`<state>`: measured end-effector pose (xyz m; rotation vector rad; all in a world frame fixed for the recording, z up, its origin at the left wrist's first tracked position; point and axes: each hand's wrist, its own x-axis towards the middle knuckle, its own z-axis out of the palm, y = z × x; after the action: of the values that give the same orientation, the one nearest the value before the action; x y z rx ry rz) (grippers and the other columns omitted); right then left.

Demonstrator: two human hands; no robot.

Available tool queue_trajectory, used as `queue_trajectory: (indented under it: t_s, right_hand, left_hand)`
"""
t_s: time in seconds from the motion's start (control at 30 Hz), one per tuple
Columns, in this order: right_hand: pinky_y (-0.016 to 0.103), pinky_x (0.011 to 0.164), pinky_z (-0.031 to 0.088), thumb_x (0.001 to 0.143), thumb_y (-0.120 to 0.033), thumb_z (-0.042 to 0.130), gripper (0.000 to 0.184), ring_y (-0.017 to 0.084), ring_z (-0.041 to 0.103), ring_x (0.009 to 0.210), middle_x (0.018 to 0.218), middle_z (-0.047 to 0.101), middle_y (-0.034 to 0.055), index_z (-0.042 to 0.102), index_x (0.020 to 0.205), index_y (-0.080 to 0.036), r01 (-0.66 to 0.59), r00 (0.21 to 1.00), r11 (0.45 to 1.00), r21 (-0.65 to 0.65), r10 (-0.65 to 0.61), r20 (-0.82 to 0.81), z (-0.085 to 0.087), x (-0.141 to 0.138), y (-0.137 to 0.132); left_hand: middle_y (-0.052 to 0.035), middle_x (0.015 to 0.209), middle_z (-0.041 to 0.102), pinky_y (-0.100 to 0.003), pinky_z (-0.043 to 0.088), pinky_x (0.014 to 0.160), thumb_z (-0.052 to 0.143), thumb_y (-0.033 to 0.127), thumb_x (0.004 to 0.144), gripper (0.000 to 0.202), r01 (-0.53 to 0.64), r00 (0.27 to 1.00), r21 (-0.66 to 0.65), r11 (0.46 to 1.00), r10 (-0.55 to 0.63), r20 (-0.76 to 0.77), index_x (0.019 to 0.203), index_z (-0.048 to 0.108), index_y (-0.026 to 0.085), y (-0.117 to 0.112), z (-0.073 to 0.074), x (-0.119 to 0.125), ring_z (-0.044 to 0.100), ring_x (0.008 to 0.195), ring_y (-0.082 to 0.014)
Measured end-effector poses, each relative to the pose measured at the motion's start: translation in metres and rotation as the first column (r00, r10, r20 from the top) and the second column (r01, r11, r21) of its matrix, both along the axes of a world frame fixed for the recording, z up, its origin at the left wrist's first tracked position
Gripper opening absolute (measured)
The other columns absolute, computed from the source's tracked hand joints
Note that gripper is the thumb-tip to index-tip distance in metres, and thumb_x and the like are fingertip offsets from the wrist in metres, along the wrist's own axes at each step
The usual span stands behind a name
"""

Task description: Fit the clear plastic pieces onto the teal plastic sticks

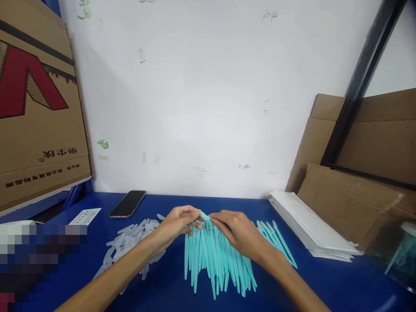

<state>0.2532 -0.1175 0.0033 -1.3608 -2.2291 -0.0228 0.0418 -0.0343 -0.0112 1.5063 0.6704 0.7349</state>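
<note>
Grip: our left hand (179,224) and right hand (238,230) pinch one turquoise stick (205,216) between them.
Turquoise stick: probably light, stiff, smooth plastic; we'd best hold its ends.

Workshop-like corner: blue worktable (169,273), large cardboard box (39,134), heap of turquoise sticks (211,253), flat white stack (308,223)

A phone (128,204) lies near a printed card (86,216) on the blue table (169,281), a cardboard box (42,130) farther left.
</note>
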Motion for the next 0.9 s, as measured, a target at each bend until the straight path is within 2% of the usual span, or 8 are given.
queue_trajectory:
  t_s: [0.07, 0.13, 0.3, 0.53, 0.73, 0.83, 0.9]
  right_hand:
    - [0.028, 0.067, 0.045, 0.105, -0.033, 0.035, 0.035, 0.017, 0.064, 0.076, 0.088, 0.07, 0.0021, 0.065, 0.123, -0.029, -0.004, 1.0, 1.0, 0.0, 0.004, -0.008, 0.0, -0.001, 0.0]
    - [0.028, 0.067, 0.045, 0.105, -0.033, 0.036, 0.035, 0.017, 0.064, 0.075, 0.087, 0.07, 0.0023, 0.066, 0.123, -0.029, -0.01, 1.0, 1.0, 0.001, 0.01, -0.013, 0.0, -0.001, 0.0]
    - [0.027, 0.062, 0.042, 0.105, -0.033, 0.035, 0.036, 0.016, 0.062, 0.068, 0.081, 0.068, 0.0019, 0.068, 0.119, -0.027, -0.019, 1.0, 1.0, -0.005, 0.018, -0.019, -0.001, -0.005, -0.001]
    - [0.027, 0.06, 0.039, 0.105, -0.031, 0.035, 0.036, 0.015, 0.058, 0.063, 0.075, 0.064, 0.0008, 0.07, 0.109, -0.026, -0.024, 1.0, 1.0, -0.011, 0.024, 0.001, -0.002, -0.006, -0.003]
    - [0.027, 0.063, 0.04, 0.105, -0.032, 0.035, 0.034, 0.016, 0.062, 0.068, 0.08, 0.068, 0.0009, 0.067, 0.116, -0.027, -0.021, 1.0, 1.0, 0.023, 0.021, -0.019, 0.001, -0.003, -0.003]
    - [0.026, 0.068, 0.042, 0.104, -0.034, 0.038, 0.031, 0.017, 0.065, 0.078, 0.09, 0.071, 0.0009, 0.066, 0.116, -0.027, 0.016, 1.0, 0.997, 0.071, -0.016, 0.009, 0.001, 0.001, 0.0]
    - [0.026, 0.066, 0.042, 0.103, -0.037, 0.04, 0.03, 0.018, 0.066, 0.079, 0.088, 0.072, 0.0012, 0.066, 0.113, -0.027, 0.098, 0.994, 0.991, 0.094, -0.103, 0.046, 0.002, 0.007, 0.003]
  left_hand:
    - [-0.0112, 0.099, 0.071, -0.022, 0.046, 0.054, 0.062, 0.054, 0.086, 0.039, 0.016, 0.997, 0.133, 0.991, -0.006, -0.072, 0.092, 0.066, 0.015, 0.0, 0.003, -0.002, 0.067, 0.082, -0.0185]
    - [-0.0104, 0.096, 0.071, -0.021, 0.042, 0.05, 0.06, 0.056, 0.086, 0.041, 0.035, 0.994, 0.212, 0.977, -0.012, -0.108, 0.09, 0.066, 0.016, 0.0, 0.008, -0.004, 0.065, 0.075, -0.0174]
    - [-0.0096, 0.093, 0.071, -0.023, 0.041, 0.051, 0.06, 0.055, 0.086, 0.039, 0.079, 0.989, 0.207, 0.975, -0.05, -0.142, 0.089, 0.067, 0.017, -0.002, 0.016, -0.008, 0.064, 0.074, -0.0171]
    - [-0.0084, 0.089, 0.071, -0.022, 0.038, 0.049, 0.061, 0.051, 0.086, 0.036, 0.093, 0.991, 0.186, 0.978, -0.073, -0.113, 0.087, 0.067, 0.016, -0.001, 0.011, -0.007, 0.061, 0.069, -0.0152]
    - [-0.0084, 0.089, 0.071, -0.022, 0.036, 0.046, 0.054, 0.058, 0.089, 0.043, 0.073, 0.988, 0.261, 0.963, -0.033, -0.153, 0.09, 0.067, 0.017, -0.006, 0.016, -0.002, 0.06, 0.066, -0.0155]
    - [-0.0059, 0.08, 0.069, -0.025, 0.038, 0.051, 0.042, 0.056, 0.095, 0.048, 0.068, 0.975, 0.39, 0.918, 0.022, -0.221, 0.083, 0.068, 0.017, -0.008, 0.02, 0.0, 0.055, 0.06, -0.0142]
    - [-0.0045, 0.078, 0.069, -0.027, 0.04, 0.058, 0.038, 0.052, 0.098, 0.048, 0.048, 0.944, 0.549, 0.834, 0.142, -0.297, 0.082, 0.069, 0.019, -0.006, 0.021, -0.002, 0.056, 0.063, -0.0152]
